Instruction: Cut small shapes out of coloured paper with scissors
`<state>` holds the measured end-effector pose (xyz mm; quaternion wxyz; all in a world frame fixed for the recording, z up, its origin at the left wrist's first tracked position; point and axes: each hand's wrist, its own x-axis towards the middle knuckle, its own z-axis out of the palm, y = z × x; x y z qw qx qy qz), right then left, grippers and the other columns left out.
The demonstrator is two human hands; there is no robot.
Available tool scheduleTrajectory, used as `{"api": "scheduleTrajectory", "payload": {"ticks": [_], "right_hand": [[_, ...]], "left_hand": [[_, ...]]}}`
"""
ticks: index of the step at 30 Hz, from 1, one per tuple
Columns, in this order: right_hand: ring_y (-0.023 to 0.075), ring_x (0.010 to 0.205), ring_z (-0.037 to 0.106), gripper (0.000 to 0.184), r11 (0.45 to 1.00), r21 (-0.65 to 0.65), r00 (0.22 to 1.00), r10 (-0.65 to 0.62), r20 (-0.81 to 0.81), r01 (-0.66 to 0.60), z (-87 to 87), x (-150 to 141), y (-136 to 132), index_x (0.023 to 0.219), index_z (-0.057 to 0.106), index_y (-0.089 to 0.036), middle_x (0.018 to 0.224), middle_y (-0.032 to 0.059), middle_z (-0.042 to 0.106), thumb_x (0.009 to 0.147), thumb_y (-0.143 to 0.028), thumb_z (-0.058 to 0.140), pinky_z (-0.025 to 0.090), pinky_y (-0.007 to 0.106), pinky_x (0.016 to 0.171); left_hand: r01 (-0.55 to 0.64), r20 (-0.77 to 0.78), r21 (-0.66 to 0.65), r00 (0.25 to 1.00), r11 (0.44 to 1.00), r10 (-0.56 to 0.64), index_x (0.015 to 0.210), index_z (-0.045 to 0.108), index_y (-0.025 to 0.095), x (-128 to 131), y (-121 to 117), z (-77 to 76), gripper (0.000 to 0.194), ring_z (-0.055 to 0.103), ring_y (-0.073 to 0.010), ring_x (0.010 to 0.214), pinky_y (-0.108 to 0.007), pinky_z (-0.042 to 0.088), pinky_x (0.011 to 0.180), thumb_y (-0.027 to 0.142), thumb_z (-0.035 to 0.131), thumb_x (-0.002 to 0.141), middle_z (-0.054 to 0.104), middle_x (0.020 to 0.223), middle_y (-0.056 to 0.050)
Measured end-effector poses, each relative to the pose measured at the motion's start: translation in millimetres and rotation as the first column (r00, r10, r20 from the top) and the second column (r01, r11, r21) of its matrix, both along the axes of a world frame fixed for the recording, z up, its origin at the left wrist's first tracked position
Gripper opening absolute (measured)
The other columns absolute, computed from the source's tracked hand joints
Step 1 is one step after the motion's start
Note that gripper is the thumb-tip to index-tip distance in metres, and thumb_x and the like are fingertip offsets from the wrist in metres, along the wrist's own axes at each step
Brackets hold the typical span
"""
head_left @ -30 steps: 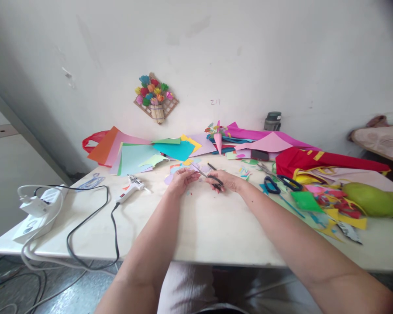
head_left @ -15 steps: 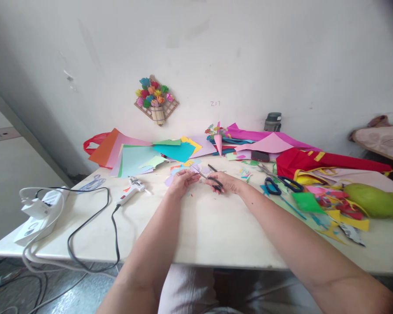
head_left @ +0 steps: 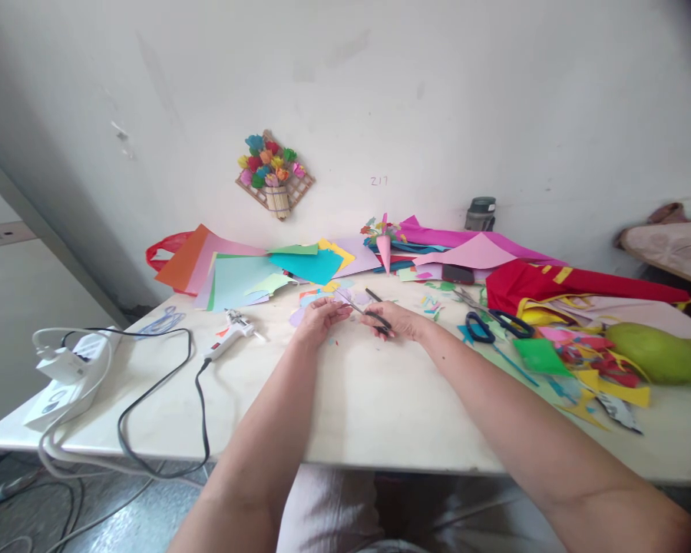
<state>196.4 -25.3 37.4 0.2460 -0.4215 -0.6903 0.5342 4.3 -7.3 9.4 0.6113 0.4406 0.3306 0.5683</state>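
Near the middle of the table, my right hand (head_left: pixel 395 320) is closed round the black handles of a small pair of scissors (head_left: pixel 374 316). Their blades point left, toward the fingertips of my left hand (head_left: pixel 321 319). Those fingers are pinched together, and whatever they hold is too small to make out. Small paper scraps (head_left: pixel 351 296) in lilac and other colours lie just behind both hands. A few tiny red bits are on the tabletop beside my left hand.
A glue gun (head_left: pixel 229 344) with a black cable lies left, near a white power strip (head_left: pixel 72 376). Coloured paper sheets (head_left: pixel 305 266) and a pink paper cone of flowers (head_left: pixel 384 252) line the wall. Larger blue-handled scissors (head_left: pixel 481 329) and a green fruit-like object (head_left: pixel 645 353) are at right.
Both hands and the scissors hold nearly the same position. The camera view has shifted very slightly.
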Motion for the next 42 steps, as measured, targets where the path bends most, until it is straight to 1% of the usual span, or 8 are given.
{"api": "scheduleTrajectory", "payload": {"ticks": [8,12,16,18,24,30,36,42], "right_hand": [[0.0028,0.031,0.041,0.025,1.0,0.007,1.0,-0.004,0.0,0.004,-1.4,0,2,0.069,0.048,-0.016,0.046,-0.0039,0.054,0.078,-0.037,0.059,0.024,0.013,0.028],[0.0033,0.031,0.041,0.027,1.0,0.02,1.0,0.002,-0.002,-0.002,-3.4,1,4,0.067,0.048,-0.016,0.045,-0.0034,0.053,0.077,-0.039,0.059,0.024,0.014,0.028],[0.0038,0.032,0.043,0.031,0.998,0.055,1.0,0.019,-0.013,-0.018,-6.1,4,7,0.067,0.048,-0.016,0.047,-0.0034,0.053,0.076,-0.044,0.059,0.023,0.015,0.028],[0.0038,0.034,0.044,0.032,0.997,0.072,1.0,0.021,-0.009,-0.021,-6.7,5,7,0.069,0.049,-0.016,0.049,-0.0033,0.054,0.075,-0.046,0.06,0.023,0.014,0.028],[0.004,0.035,0.047,0.032,0.998,0.068,1.0,0.007,-0.013,-0.006,-7.4,5,10,0.072,0.049,-0.015,0.051,-0.0033,0.054,0.076,-0.045,0.061,0.024,0.013,0.028],[0.0064,0.04,0.054,0.03,0.998,0.065,0.998,-0.001,-0.065,0.005,-2.7,1,6,0.075,0.051,-0.014,0.061,0.0015,0.062,0.08,-0.043,0.057,0.028,0.014,0.029],[0.0075,0.041,0.056,0.031,0.997,0.046,0.995,-0.058,-0.076,0.062,-0.4,-3,2,0.073,0.052,-0.014,0.059,0.0022,0.062,0.079,-0.044,0.059,0.031,0.014,0.03],[0.0079,0.041,0.056,0.032,0.996,0.043,0.994,-0.07,-0.09,0.074,-4.0,-4,5,0.074,0.053,-0.015,0.059,0.0014,0.062,0.076,-0.046,0.061,0.032,0.015,0.03]], "left_hand": [[0.003,0.012,-0.006,1.0,1.0,-0.003,0.064,0.056,0.012,0,0,0.9,0.02,0.067,-0.0195,0.07,-0.034,0.052,0.077,0.017,0.075,0.058,0.068,0.068,-0.007],[0.024,0.0,-0.005,1.0,1.0,-0.024,0.064,0.056,0.012,0,1,-0.8,0.018,0.068,-0.0205,0.072,-0.033,0.052,0.076,0.016,0.073,0.059,0.069,0.072,-0.009],[0.066,-0.044,-0.004,0.997,0.998,-0.066,0.071,0.062,0.01,-1,0,-1.2,0.015,0.067,-0.0194,0.071,-0.032,0.052,0.075,0.017,0.071,0.061,0.07,0.079,-0.01],[0.095,-0.082,-0.002,0.992,0.995,-0.095,0.077,0.065,0.009,-1,0,-0.9,0.018,0.067,-0.018,0.068,-0.031,0.052,0.072,0.017,0.071,0.062,0.07,0.08,-0.01],[0.133,-0.173,-0.032,0.975,0.991,-0.136,0.076,0.064,0.009,-2,0,-0.9,0.02,0.065,-0.0178,0.058,-0.029,0.052,0.062,0.018,0.073,0.06,0.07,0.071,-0.009],[0.16,-0.136,-0.035,0.977,0.987,-0.163,0.081,0.061,0.011,-1,0,-2.8,0.025,0.066,-0.0169,0.06,-0.028,0.054,0.064,0.022,0.074,0.064,0.07,0.072,-0.009],[0.17,-0.12,-0.011,0.978,0.985,-0.17,0.081,0.059,0.012,3,1,-5.7,0.025,0.068,-0.018,0.064,-0.027,0.054,0.064,0.023,0.073,0.065,0.07,0.072,-0.007],[0.174,-0.085,-0.006,0.981,0.985,-0.174,0.078,0.061,0.011,9,-1,-4.0,0.018,0.068,-0.0193,0.065,-0.029,0.054,0.066,0.023,0.07,0.067,0.07,0.074,-0.01]]}}
